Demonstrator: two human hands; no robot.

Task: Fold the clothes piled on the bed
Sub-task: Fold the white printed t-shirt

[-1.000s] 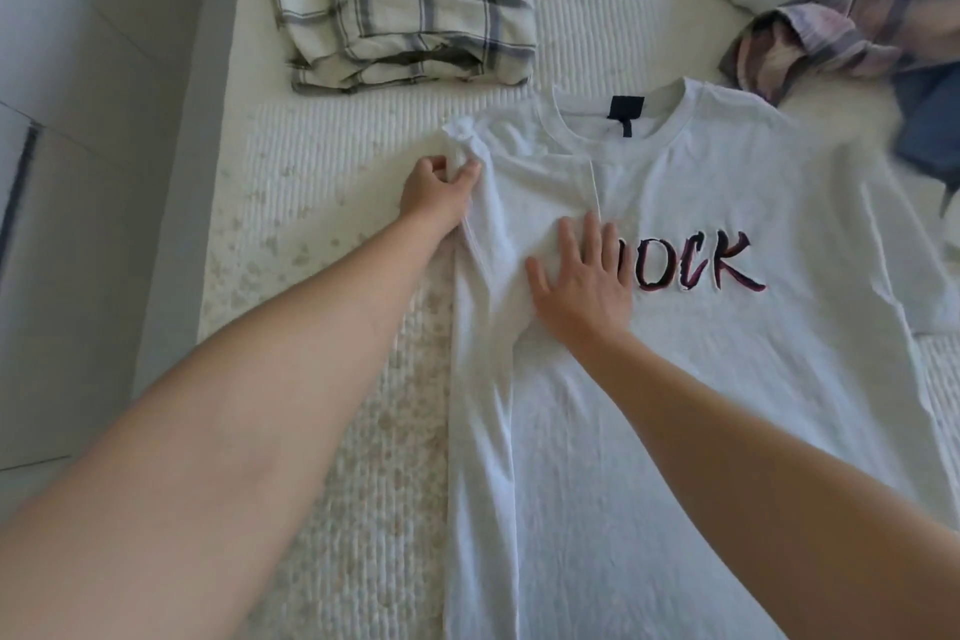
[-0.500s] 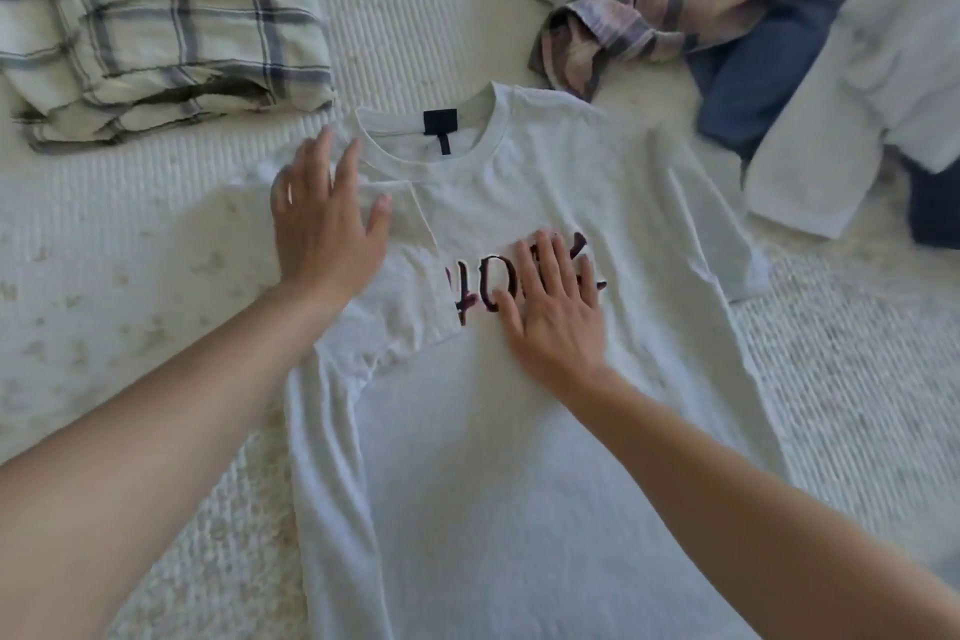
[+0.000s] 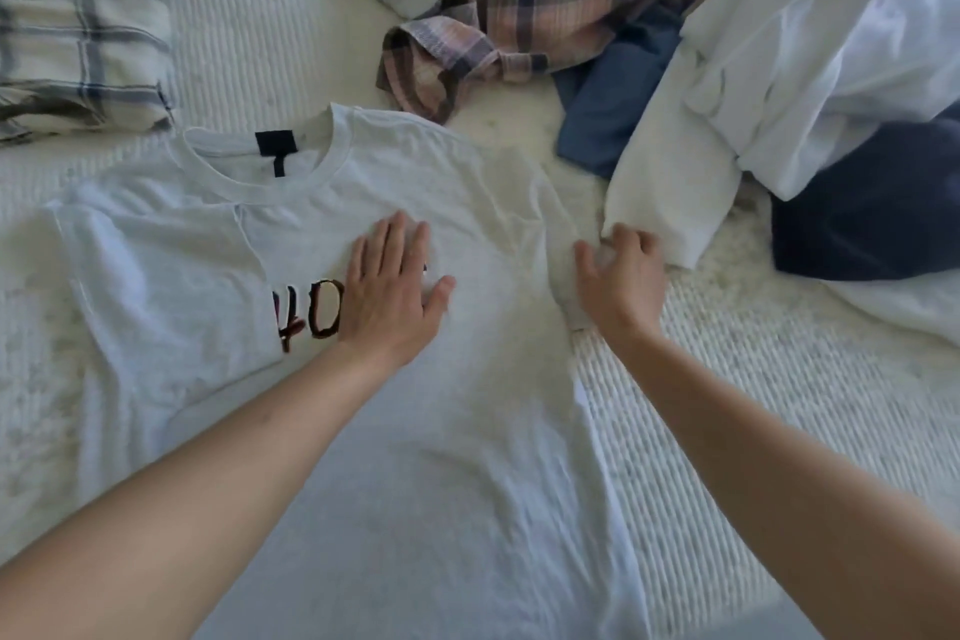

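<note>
Head view: left hand (image 3: pixel 387 291) lies flat with straight fingers on the chest of the white T-shirt (image 3: pixel 441 431), covering part of its print. Right hand (image 3: pixel 621 283) has curled fingers pinching the shirt's right sleeve edge. Shirt body spreads between and below both hands on the bed (image 3: pixel 753 405); unfolded clothes (image 3: pixel 597 42) lie just beyond the right hand
</note>
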